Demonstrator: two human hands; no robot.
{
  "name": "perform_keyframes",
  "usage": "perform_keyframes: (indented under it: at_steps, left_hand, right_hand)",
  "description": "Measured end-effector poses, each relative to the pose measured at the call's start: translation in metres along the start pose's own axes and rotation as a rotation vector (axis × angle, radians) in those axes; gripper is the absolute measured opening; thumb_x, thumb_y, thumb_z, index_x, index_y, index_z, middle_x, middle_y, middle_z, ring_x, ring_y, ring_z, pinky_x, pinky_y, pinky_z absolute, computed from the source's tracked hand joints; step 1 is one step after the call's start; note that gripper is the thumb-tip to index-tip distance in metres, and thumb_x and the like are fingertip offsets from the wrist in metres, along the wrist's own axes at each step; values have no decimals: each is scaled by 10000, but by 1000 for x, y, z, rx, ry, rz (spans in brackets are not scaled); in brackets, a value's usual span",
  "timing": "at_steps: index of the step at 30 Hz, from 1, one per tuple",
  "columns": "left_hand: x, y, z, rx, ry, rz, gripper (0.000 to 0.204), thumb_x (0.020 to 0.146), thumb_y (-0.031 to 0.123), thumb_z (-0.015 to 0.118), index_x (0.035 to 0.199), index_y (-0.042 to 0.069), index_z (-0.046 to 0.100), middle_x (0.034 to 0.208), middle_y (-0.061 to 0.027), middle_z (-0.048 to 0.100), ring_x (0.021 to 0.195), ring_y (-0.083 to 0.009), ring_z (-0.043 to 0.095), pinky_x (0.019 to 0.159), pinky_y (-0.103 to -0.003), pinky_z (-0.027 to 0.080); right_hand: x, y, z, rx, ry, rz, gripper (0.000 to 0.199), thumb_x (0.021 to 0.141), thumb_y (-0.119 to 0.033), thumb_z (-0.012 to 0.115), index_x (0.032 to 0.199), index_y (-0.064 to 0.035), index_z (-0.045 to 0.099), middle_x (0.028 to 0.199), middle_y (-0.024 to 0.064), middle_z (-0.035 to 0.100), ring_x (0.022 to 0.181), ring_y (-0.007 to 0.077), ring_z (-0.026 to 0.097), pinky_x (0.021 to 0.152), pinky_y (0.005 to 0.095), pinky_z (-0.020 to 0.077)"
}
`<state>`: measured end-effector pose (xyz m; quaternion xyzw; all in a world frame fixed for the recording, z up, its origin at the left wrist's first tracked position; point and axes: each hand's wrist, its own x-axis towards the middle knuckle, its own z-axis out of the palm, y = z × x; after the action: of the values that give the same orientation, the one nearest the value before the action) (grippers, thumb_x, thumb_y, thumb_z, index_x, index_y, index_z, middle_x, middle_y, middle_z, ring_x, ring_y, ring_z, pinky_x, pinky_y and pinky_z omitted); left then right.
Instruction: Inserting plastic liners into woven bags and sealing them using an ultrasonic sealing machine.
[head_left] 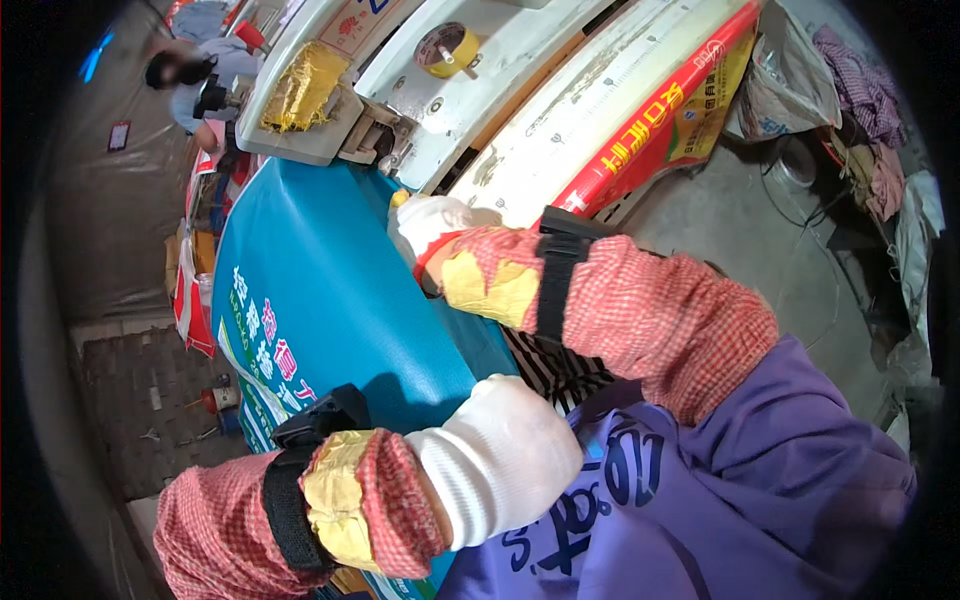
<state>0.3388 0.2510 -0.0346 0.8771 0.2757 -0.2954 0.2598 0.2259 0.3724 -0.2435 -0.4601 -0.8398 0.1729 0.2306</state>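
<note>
A blue printed sheet (330, 270) with pale and pink lettering drapes down from beside the sewing machine head (330, 110). At its upper right edge, close to the machine's foot, my right hand (430, 222) in a white glove is closed on the sheet; a yellow tip shows on one finger. Low in the middle, my left hand (505, 455), also gloved in white, is curled into a fist beside the sheet's lower right edge, in front of my purple top. The back of that glove hides its fingers and whatever they hold.
A roll of yellow tape (446, 50) sits on the machine bed. Along the right runs a pale worktable (545, 130) edged with a red and yellow printed strip. Sacks (785, 75) and cloth (860, 85) lie at the far right. Another person (215, 75) is at the far left.
</note>
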Motion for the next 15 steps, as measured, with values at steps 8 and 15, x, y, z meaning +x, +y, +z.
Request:
perform_keyframes:
  at_steps: [8, 15]
  left_hand:
    - [-30, -71, -63, 77, -607, -584, 360, 747, 409, 592, 752, 53, 654, 719, -143, 620, 701, -315, 612, 651, -395, 488]
    - [-42, -23, -13, 146, -285, -426, 73, 584, 153, 623, 584, 85, 648, 537, -61, 543, 675, -244, 581, 528, -338, 438]
  right_hand:
    - [12, -25, -54, 145, -359, -83, 228, 772, -287, 574, 907, -137, 680, 940, 57, 659, 838, 257, 624, 699, 440, 499]
    - [8, -28, -11, -116, -144, -89, 358, 731, -173, 581, 1034, 8, 635, 734, 80, 647, 678, 229, 616, 586, 360, 491]
